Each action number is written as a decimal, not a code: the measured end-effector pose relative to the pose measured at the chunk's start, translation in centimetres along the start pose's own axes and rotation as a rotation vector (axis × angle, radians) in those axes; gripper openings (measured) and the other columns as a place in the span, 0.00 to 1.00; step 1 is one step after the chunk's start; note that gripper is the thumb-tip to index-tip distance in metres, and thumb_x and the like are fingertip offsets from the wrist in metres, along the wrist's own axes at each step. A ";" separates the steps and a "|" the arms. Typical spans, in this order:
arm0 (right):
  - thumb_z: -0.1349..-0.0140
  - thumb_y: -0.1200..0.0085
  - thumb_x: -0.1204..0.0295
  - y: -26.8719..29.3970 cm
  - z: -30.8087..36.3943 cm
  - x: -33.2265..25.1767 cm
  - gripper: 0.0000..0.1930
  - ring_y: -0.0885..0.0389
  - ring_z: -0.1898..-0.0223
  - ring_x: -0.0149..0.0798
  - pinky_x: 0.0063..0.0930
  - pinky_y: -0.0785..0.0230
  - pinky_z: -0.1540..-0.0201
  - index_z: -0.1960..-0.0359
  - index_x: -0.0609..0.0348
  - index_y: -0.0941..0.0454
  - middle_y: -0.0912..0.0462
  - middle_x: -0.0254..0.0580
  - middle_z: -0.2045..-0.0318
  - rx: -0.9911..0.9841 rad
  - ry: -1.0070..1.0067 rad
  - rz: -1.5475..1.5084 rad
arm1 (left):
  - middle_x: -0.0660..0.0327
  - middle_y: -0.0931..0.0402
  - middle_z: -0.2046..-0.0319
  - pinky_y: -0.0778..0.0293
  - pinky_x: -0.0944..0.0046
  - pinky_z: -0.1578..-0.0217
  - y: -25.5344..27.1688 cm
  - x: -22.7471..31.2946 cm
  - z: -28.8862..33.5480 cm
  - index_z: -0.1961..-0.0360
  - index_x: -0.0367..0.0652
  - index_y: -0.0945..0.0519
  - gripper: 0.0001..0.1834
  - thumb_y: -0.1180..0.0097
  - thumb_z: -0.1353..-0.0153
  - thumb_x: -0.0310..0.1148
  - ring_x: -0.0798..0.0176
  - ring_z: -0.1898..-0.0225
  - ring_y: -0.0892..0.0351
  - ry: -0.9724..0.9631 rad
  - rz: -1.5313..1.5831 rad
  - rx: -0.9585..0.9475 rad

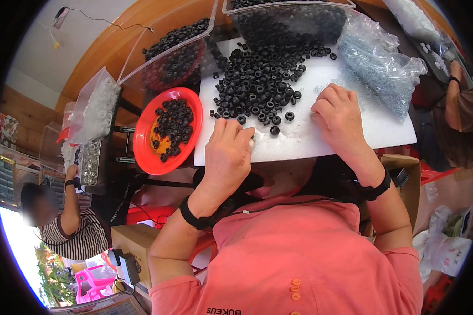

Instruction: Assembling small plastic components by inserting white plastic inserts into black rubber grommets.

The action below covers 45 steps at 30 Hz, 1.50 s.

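My left hand (228, 152) is over the near edge of a white board (294, 149). Its fingers are closed around something small, of which only a dark and pale bit shows by the thumb. To the right, my right hand (341, 116) has its fingertips pinched together low over the board; whatever is in them is hidden. Beyond and between both hands spreads a heap of small black ring-shaped parts (257, 84), with a few loose ones near my left fingers. A clear plastic bag of small silvery-blue pieces (378, 71) lies beyond my right hand, some pieces spilled beside it.
Left of the board, a red plate (142, 144) holds more black parts. Clear bins of black parts (294, 23) stand at the back. Trays of white and metal pieces (92, 157) are farther left, where a person in a striped shirt (79, 233) works. Another person's arm (453, 100) shows at right.
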State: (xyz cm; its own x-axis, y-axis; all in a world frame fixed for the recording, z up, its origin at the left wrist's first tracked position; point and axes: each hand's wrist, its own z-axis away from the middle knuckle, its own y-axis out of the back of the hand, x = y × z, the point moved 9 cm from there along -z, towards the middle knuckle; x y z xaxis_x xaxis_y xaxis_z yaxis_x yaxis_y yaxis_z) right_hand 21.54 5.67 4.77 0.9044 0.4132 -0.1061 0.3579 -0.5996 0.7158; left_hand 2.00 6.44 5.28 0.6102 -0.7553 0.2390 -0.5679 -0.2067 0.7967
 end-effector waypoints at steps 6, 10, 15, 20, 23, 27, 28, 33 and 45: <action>0.54 0.38 0.80 0.3 0.1 -0.3 0.09 0.24 0.52 0.46 0.39 0.37 0.54 0.70 0.57 0.21 0.23 0.38 0.65 0.005 0.017 -0.039 | 0.54 0.30 0.68 0.27 0.53 0.66 0.0 -0.3 -0.1 0.65 0.35 0.21 0.12 0.43 0.54 0.16 0.48 0.62 0.29 -0.025 -0.057 -0.001; 0.54 0.38 0.81 1.5 -0.2 -1.4 0.09 0.23 0.55 0.45 0.39 0.38 0.55 0.70 0.56 0.22 0.24 0.38 0.66 0.027 0.006 -0.132 | 0.54 0.31 0.68 0.27 0.53 0.66 -0.1 -0.1 0.1 0.65 0.34 0.22 0.12 0.44 0.54 0.16 0.48 0.63 0.30 -0.047 -0.107 -0.009; 0.52 0.36 0.80 2.3 -0.5 -4.4 0.10 0.23 0.62 0.44 0.37 0.37 0.61 0.68 0.56 0.21 0.23 0.38 0.68 0.089 -0.053 -0.409 | 0.55 0.28 0.69 0.27 0.59 0.66 0.3 -1.6 1.0 0.62 0.35 0.20 0.12 0.44 0.49 0.16 0.51 0.63 0.28 0.118 0.141 -0.053; 0.49 0.36 0.81 0.6 -1.0 -5.7 0.10 0.25 0.70 0.42 0.33 0.37 0.64 0.66 0.55 0.20 0.22 0.36 0.71 0.062 -0.126 -0.726 | 0.63 0.21 0.65 0.30 0.72 0.70 -1.4 -2.9 3.0 0.53 0.32 0.18 0.12 0.44 0.38 0.19 0.71 0.70 0.27 0.705 0.953 -0.111; 0.49 0.37 0.81 0.1 -1.7 -6.7 0.10 0.25 0.71 0.41 0.33 0.37 0.66 0.65 0.55 0.20 0.23 0.36 0.71 0.068 -0.096 -0.747 | 0.61 0.19 0.65 0.32 0.75 0.75 -2.6 -2.3 3.5 0.51 0.34 0.18 0.11 0.45 0.33 0.21 0.75 0.75 0.27 0.789 1.302 -0.015; 0.50 0.37 0.81 0.3 -2.0 -7.9 0.10 0.25 0.70 0.43 0.35 0.36 0.66 0.66 0.56 0.21 0.23 0.37 0.71 0.068 -0.005 -0.622 | 0.53 0.18 0.61 0.27 0.72 0.77 -3.5 -2.5 3.9 0.51 0.29 0.20 0.12 0.43 0.34 0.22 0.68 0.70 0.20 0.822 1.454 -0.022; 0.50 0.37 0.81 0.2 -2.0 -8.1 0.10 0.25 0.70 0.43 0.35 0.36 0.66 0.66 0.56 0.21 0.23 0.37 0.71 0.064 0.003 -0.621 | 0.53 0.18 0.61 0.27 0.72 0.77 -3.5 -2.5 3.9 0.51 0.29 0.20 0.12 0.43 0.34 0.22 0.68 0.70 0.20 0.820 1.457 -0.012; 0.50 0.36 0.78 1.2 -0.7 -10.8 0.15 0.22 0.63 0.47 0.37 0.36 0.64 0.58 0.61 0.20 0.22 0.42 0.65 0.197 0.075 -0.453 | 0.53 0.18 0.62 0.29 0.72 0.79 -3.6 -2.1 4.3 0.53 0.28 0.21 0.10 0.44 0.34 0.21 0.68 0.70 0.20 0.875 1.624 0.076; 0.54 0.38 0.77 -2.7 -2.5 -8.3 0.11 0.25 0.59 0.45 0.40 0.39 0.59 0.66 0.54 0.20 0.27 0.37 0.69 -0.036 0.124 -0.021 | 0.53 0.20 0.64 0.26 0.72 0.75 -2.9 -5.2 4.1 0.52 0.26 0.21 0.11 0.45 0.34 0.20 0.68 0.68 0.23 0.808 1.566 0.220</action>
State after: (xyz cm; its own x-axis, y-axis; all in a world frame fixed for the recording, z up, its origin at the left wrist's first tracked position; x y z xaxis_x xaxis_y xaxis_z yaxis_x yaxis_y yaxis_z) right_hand 12.45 5.60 5.44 0.8604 0.5083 -0.0365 0.3657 -0.5659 0.7389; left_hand -1.72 8.41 -0.55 -0.4686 0.1424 0.8719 -0.8451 0.2154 -0.4894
